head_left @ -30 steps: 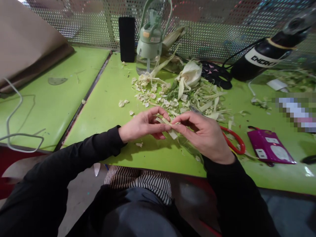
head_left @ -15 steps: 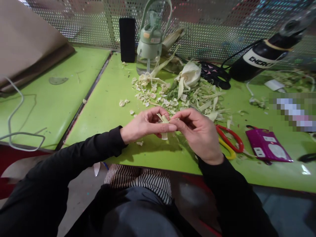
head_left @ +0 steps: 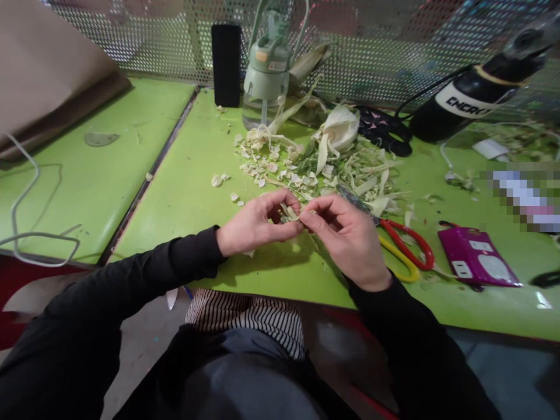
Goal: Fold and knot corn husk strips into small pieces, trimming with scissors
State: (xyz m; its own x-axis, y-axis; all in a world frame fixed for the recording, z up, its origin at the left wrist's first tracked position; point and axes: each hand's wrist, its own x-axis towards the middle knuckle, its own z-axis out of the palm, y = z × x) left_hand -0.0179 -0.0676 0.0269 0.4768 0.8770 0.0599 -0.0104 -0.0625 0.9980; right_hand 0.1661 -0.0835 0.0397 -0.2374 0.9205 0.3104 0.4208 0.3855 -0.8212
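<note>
My left hand and my right hand meet above the green table, fingertips pinched together on a small pale strip of corn husk. The strip is folded up between the fingers and mostly hidden. Just beyond the hands lies a heap of cut husk pieces with a curled whole husk on top. Scissors with red and yellow handles lie on the table right of my right hand.
At the back stand a pale green water bottle, a black block and a black bottle lying on its side against a perforated metal screen. A purple power strip lies at the right, a grey cable at the left.
The husk strip, hanging down between my fingers a second ago, is now gathered up between the fingertips. Both hands have drawn slightly closer together, uncovering more of the scissors.
</note>
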